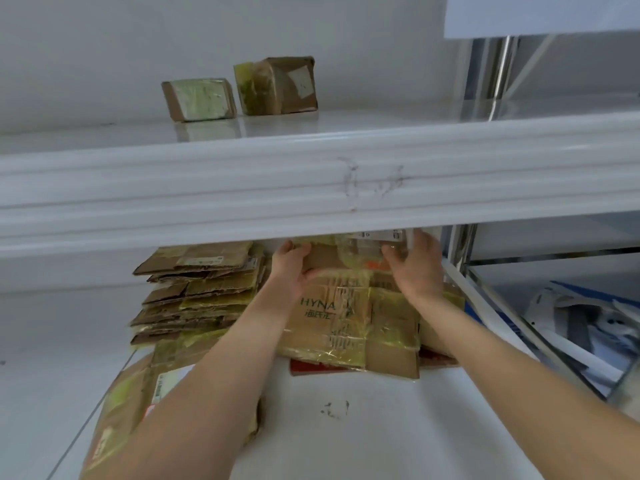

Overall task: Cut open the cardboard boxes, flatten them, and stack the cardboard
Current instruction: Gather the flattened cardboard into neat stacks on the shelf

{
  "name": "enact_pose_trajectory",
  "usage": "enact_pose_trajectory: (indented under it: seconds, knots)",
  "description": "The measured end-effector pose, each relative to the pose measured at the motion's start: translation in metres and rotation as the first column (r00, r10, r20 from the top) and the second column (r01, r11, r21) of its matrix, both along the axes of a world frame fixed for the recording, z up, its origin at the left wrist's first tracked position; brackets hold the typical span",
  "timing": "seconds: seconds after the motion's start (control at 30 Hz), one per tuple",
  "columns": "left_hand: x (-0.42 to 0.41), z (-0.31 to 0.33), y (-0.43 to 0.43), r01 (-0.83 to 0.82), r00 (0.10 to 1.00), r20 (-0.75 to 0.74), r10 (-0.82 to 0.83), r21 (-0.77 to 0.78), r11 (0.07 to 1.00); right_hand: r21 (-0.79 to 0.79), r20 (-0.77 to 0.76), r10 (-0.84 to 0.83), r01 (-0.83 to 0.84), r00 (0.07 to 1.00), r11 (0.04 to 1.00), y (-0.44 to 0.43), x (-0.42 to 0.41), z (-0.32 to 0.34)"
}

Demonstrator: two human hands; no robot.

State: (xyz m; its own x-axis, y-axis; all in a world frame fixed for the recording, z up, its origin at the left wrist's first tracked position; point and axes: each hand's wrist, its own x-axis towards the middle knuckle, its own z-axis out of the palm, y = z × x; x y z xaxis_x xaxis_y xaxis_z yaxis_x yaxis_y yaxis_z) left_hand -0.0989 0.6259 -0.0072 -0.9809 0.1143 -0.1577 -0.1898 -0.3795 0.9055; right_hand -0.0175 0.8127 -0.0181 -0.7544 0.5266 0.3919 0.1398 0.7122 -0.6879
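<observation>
Just below the white shelf edge (311,188), both hands are holding the far end of the flattened cardboard sheet (349,320) printed "HYNA", which is lying on top of a small pile on the lower shelf (346,427). The left hand (291,268) is gripping the sheet's far left corner, thumb on top and fingers curled over the edge. The right hand (414,268) is curling over the far right corner, its fingertips partly hidden behind the shelf edge. Below the edge and to the left, a taller stack of flattened cardboard (197,292) is sitting just beside the sheet. Above the edge, two taped boxes (199,98) (277,85) are standing side by side.
</observation>
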Motion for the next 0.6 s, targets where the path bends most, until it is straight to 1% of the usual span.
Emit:
enact_pose_trajectory:
  seconds: [0.03,0.07,0.1,0.13,0.17,0.23,0.3,0.33,0.4,0.43,0.47,0.5,0.53,0.6]
  knots:
    - [0.005,0.000,-0.014,0.028,1.000,-0.009,-0.028,-0.003,1.000,-0.170,0.032,0.018,-0.012,0.999,0.985,-0.003,0.001,0.009]
    - [0.011,-0.001,-0.029,0.073,0.997,-0.018,-0.073,-0.008,0.997,-0.337,0.045,0.052,-0.034,0.998,0.941,-0.007,0.002,0.016]
    - [0.018,-0.003,-0.045,0.121,0.992,-0.018,-0.122,-0.013,0.993,-0.464,0.038,0.095,-0.066,0.995,0.883,-0.012,0.003,0.019]
    - [0.024,-0.006,-0.061,0.159,0.987,-0.006,-0.159,-0.025,0.987,-0.530,0.033,0.133,-0.096,0.991,0.843,-0.020,0.005,0.020]
    - [0.029,-0.009,-0.079,0.172,0.985,0.016,-0.171,-0.062,0.983,-0.550,0.031,0.159,-0.116,0.987,0.827,-0.028,0.008,0.018]
    - [0.037,-0.012,-0.117,0.138,0.990,0.060,-0.128,-0.204,0.969,-0.566,0.038,0.209,-0.152,0.977,0.810,-0.050,0.013,0.009]
    - [0.047,-0.011,-0.156,0.112,0.993,0.076,-0.092,-0.336,0.935,-0.588,0.035,0.287,-0.212,0.957,0.781,-0.078,0.016,0.000]
    - [0.051,-0.009,-0.174,0.079,0.997,0.055,-0.061,-0.433,0.898,-0.589,0.037,0.330,-0.246,0.943,0.769,-0.095,0.018,-0.003]
    - [0.059,-0.005,-0.208,-0.021,0.999,-0.036,-0.003,-0.655,0.755,-0.604,0.032,0.419,-0.317,0.907,0.732,-0.129,0.017,-0.006]
    - [0.063,-0.004,-0.223,-0.073,0.997,-0.079,0.024,-0.713,0.697,-0.613,0.027,0.454,-0.344,0.891,0.711,-0.145,0.016,-0.007]
    - [0.066,-0.004,-0.239,-0.104,0.994,-0.094,0.052,-0.731,0.674,-0.620,0.033,0.478,-0.357,0.878,0.699,-0.160,0.016,-0.010]
    - [0.069,-0.004,-0.254,-0.110,0.994,-0.081,0.074,-0.731,0.673,-0.619,0.053,0.496,-0.361,0.866,0.697,-0.173,0.016,-0.012]
    - [0.073,-0.004,-0.268,-0.086,0.996,-0.045,0.079,-0.742,0.665,-0.605,0.091,0.518,-0.365,0.851,0.707,-0.186,0.017,-0.016]
    - [0.084,-0.014,-0.291,0.014,0.995,0.068,0.067,-0.799,0.601,-0.526,0.219,0.554,-0.381,0.803,0.760,-0.208,0.018,-0.028]
